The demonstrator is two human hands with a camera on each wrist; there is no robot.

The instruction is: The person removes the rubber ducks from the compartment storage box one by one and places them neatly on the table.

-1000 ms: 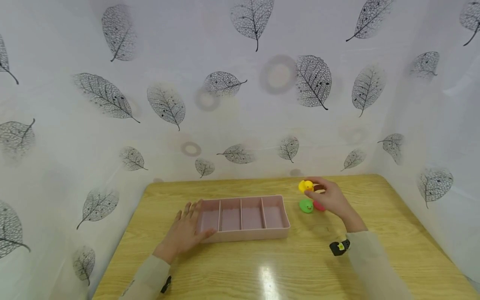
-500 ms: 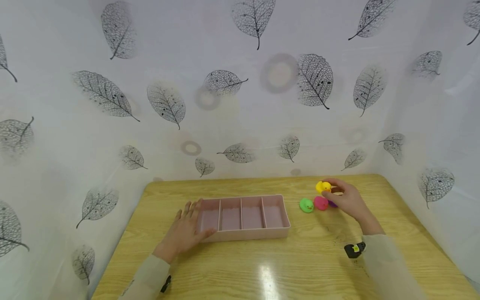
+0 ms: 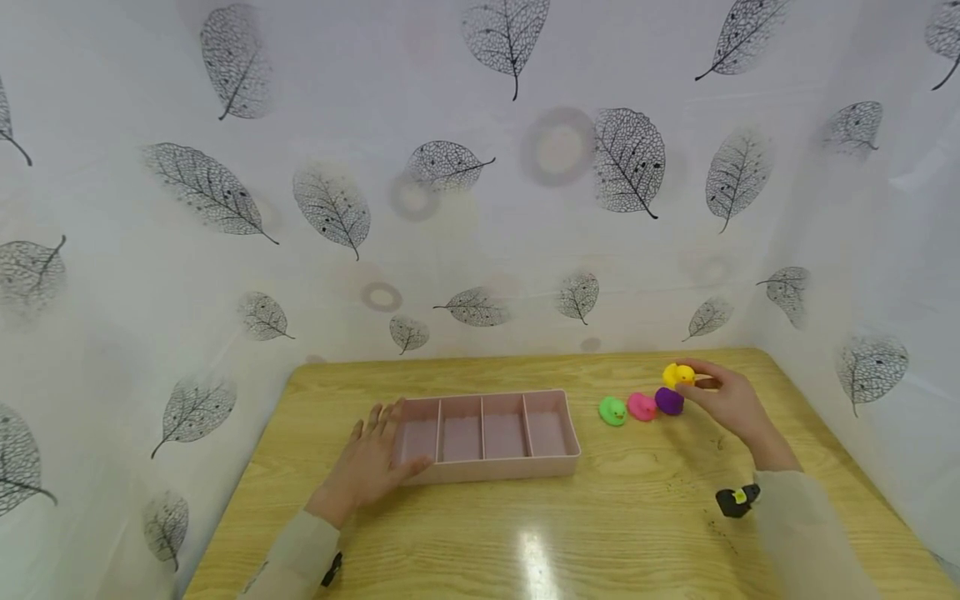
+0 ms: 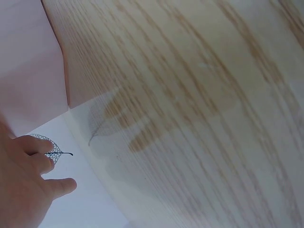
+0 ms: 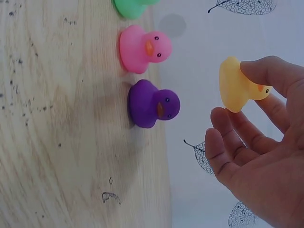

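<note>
A yellow rubber duck (image 3: pixel 677 376) is pinched between the thumb and fingers of my right hand (image 5: pixel 266 128); the right wrist view shows it raised off the table. Just below it in the head view sits a purple rubber duck (image 3: pixel 669 402). To that one's left are a pink rubber duck (image 3: pixel 642 407) and a green rubber duck (image 3: pixel 612 411), all in a row. My left hand (image 3: pixel 371 462) rests on the left end of a pink box (image 3: pixel 502 470) with several compartments, fingers spread and fairly straight. No object shows in the visible compartments.
The wooden table (image 3: pixel 450 533) carries everything, its back edge close to a white leaf-print curtain (image 3: pixel 495 233). This curtain also rises along both sides. Dark specks mark the table near the right arm.
My right hand has moved to the right with the yellow duck, passing over the pink and purple ducks and uncovering them. The left hand and the box have stayed put.
</note>
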